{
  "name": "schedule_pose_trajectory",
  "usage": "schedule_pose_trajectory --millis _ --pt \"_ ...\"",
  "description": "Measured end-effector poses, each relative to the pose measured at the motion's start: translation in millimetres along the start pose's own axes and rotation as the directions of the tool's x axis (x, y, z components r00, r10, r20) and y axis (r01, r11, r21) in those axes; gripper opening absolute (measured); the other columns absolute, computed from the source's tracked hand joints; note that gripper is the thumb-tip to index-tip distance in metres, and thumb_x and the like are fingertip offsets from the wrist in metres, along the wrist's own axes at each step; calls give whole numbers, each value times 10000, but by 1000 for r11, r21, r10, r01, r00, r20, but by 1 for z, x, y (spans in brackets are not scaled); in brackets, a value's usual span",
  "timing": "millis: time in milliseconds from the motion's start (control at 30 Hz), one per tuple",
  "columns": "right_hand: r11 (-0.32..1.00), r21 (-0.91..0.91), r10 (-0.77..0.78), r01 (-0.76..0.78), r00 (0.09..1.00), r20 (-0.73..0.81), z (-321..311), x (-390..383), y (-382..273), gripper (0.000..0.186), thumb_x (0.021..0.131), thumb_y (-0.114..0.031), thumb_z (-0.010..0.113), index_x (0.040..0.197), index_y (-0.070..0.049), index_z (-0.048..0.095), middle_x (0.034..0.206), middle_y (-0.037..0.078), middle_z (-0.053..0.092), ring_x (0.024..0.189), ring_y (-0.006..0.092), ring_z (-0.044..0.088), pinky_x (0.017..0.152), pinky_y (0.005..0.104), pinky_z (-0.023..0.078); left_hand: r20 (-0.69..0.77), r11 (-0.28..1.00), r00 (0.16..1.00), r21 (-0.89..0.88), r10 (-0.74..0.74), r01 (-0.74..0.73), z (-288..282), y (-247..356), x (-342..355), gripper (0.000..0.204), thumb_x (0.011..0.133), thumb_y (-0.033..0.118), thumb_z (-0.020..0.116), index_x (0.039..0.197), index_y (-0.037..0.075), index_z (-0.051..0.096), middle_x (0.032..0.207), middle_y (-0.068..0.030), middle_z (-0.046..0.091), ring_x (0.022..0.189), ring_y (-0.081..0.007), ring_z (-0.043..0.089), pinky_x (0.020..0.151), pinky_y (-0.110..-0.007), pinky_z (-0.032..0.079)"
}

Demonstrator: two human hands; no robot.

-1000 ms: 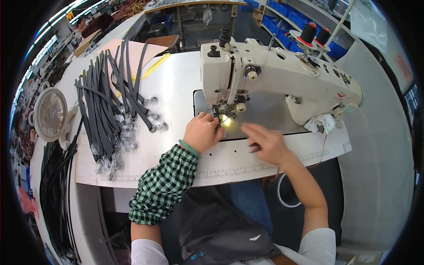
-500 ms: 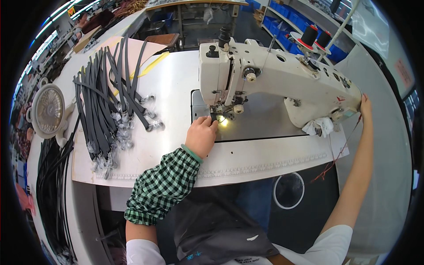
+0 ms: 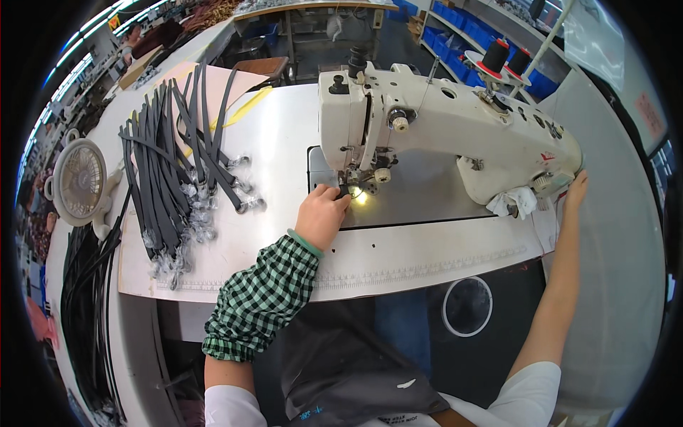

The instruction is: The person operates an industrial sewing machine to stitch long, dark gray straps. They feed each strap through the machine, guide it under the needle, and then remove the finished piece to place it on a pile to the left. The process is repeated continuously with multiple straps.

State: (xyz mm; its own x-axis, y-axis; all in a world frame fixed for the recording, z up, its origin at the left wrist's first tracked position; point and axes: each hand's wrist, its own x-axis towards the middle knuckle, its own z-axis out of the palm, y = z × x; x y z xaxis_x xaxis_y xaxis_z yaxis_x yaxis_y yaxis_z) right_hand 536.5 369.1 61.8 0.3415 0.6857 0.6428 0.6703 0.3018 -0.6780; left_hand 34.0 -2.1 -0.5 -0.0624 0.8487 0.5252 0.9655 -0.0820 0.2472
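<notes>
A white sewing machine [image 3: 455, 114] stands in front of me, its small lamp lit beside the needle. My left hand [image 3: 321, 217], in a green-and-black checked sleeve cover [image 3: 267, 295], is closed in a pinch at the presser foot [image 3: 348, 176]. Its fingertips hold a short end of dark strap [image 3: 346, 191], mostly hidden by the fingers and the foot. At the machine's right end my right hand [image 3: 578, 189] grips the handwheel [image 3: 579, 168], of which only an edge shows. To the left lies a bunch of dark grey straps [image 3: 153, 178] with plastic-wrapped ends.
A small round fan [image 3: 80, 181] stands at the table's left edge, above hanging black straps [image 3: 85, 299]. Thread cones [image 3: 496, 57] stand behind the machine. A white cloth [image 3: 514, 203] is tucked at its base. A ruler scale [image 3: 427, 272] runs along the front edge.
My right hand has moved down and toward me along the handwheel. The red thread that hung below it now barely shows. My left hand stays at the presser foot.
</notes>
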Motion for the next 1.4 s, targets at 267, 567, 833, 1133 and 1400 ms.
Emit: schedule_pose_trajectory --millis 267,567,833,1133,1400 --pt "988 -154 60 -21 965 255 -1 26 -60 476 892 -366 368 1105 37 504 1054 181 560 970 269 533 838 339 389 10 999 1000 36 14 -14 -2 -4 -5 227 653 10 578 874 30 625 914 -103 596 869 -247 547 740 -330 478" --pt "975 180 125 -130 991 39 17 -22 0 474 900 -371 340 1045 40 527 1030 182 569 942 281 541 820 337 399 38 1000 999 8 10 -11 0 -6 -2 228 648 -3 576 869 25 626 926 -104 597 887 -244 547 756 -322 477" --pt "969 -241 9 51 970 242 -1 47 -41 480 895 -396 342 1100 5 509 1020 159 575 918 265 548 796 333 406 -16 998 999 47 34 -33 6 -7 -1 132 701 71 570 816 19 611 863 -103 588 879 -243 528 752 -308 463" --pt "994 28 106 -108 993 58 9 6 2 540 886 -447 343 1051 35 521 965 154 589 884 246 556 774 329 414 -4 999 1000 30 23 -23 9 -9 2 214 654 13 573 860 34 623 900 -88 599 854 -234 543 743 -317 475" --pt "980 -195 -14 48 985 170 -4 29 -40 514 887 -424 342 1072 19 526 1030 175 569 989 264 529 831 338 393 5 998 1000 59 13 -13 2 -5 1 212 661 16 574 865 43 626 891 -86 600 845 -231 546 729 -312 481"
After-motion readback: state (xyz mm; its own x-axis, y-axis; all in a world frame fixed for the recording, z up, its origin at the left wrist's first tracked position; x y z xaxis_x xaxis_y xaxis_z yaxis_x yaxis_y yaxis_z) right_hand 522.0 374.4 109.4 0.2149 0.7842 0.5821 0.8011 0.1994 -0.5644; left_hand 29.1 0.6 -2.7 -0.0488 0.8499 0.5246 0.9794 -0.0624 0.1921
